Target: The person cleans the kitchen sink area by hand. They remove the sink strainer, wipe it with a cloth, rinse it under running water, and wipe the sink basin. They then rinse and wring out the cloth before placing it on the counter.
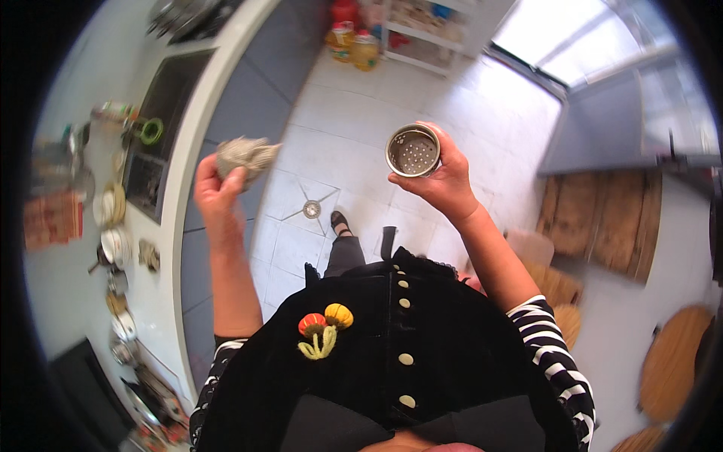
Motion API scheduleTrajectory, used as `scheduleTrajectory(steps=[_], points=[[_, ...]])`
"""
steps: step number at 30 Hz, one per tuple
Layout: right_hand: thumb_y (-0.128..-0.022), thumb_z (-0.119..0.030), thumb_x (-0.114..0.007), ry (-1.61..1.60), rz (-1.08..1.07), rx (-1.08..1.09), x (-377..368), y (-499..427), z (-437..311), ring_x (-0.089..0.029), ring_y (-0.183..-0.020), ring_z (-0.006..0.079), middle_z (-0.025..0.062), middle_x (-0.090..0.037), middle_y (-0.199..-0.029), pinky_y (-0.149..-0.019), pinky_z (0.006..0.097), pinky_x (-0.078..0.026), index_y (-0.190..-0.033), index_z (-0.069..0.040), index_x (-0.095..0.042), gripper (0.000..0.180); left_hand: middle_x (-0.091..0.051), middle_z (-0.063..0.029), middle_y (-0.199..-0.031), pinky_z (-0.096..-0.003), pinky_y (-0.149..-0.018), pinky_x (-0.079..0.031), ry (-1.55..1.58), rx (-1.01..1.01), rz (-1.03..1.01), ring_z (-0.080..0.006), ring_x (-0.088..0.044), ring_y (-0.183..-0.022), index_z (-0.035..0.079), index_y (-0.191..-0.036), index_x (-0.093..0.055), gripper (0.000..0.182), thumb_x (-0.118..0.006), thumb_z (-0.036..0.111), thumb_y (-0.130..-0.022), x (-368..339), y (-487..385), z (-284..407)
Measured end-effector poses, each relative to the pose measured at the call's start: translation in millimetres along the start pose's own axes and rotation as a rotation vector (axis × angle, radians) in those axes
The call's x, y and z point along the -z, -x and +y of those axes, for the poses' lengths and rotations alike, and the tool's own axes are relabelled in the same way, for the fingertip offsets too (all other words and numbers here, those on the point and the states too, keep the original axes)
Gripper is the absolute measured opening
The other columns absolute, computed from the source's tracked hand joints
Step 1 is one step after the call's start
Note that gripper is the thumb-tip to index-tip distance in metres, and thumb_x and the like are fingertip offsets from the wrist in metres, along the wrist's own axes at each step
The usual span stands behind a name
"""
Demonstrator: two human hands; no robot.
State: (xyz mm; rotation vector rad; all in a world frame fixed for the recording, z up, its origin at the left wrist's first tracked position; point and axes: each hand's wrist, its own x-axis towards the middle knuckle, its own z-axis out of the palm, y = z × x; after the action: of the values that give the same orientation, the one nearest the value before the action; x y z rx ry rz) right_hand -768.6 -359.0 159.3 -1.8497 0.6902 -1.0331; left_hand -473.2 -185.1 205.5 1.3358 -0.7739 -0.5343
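A crumpled grey-beige cloth is pinched between the thumb and fingers of my left hand, which is held up near the counter's edge. To the right, my right hand grips a small round metal strainer basket by its side. Its round opening faces the camera, and small holes show in its bottom. The two hands are well apart, with the tiled floor below and between them.
On the left runs a white counter with a sink, stacked bowls and another cloth. A floor drain lies by my foot. Oil bottles stand beside a white shelf. A wooden table is at the right.
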Motion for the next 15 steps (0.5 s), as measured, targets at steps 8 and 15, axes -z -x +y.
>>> scheduleTrajectory(steps=[8,15], points=[[-0.059,-0.013,-0.091,-0.003,-0.296,0.068,-213,-146,-22,-0.061,-0.106,0.0177,0.0093,-0.063,-0.114,-0.095,0.0310,-0.047,-0.126,0.002,-0.052,0.079,-0.064,-0.0031,-0.114,-0.0265,-0.081,-0.048,-0.238,-0.204,-0.041,-0.0095,-0.056,-0.092,0.004,-0.106,-0.065,0.025,-0.069,-0.002,-0.082,91,-103,9],[-0.058,-0.017,-0.090,-0.156,-0.452,-0.028,-289,-231,-5,-0.062,-0.103,0.0214,0.0103,-0.063,-0.111,-0.091,0.0333,-0.050,-0.120,-0.002,-0.055,0.073,-0.061,-0.0059,-0.126,-0.0254,-0.085,-0.048,-0.202,-0.266,0.252,-0.0107,-0.057,-0.100,0.003,-0.102,-0.064,0.019,-0.066,-0.004,-0.084,183,-204,-18]])
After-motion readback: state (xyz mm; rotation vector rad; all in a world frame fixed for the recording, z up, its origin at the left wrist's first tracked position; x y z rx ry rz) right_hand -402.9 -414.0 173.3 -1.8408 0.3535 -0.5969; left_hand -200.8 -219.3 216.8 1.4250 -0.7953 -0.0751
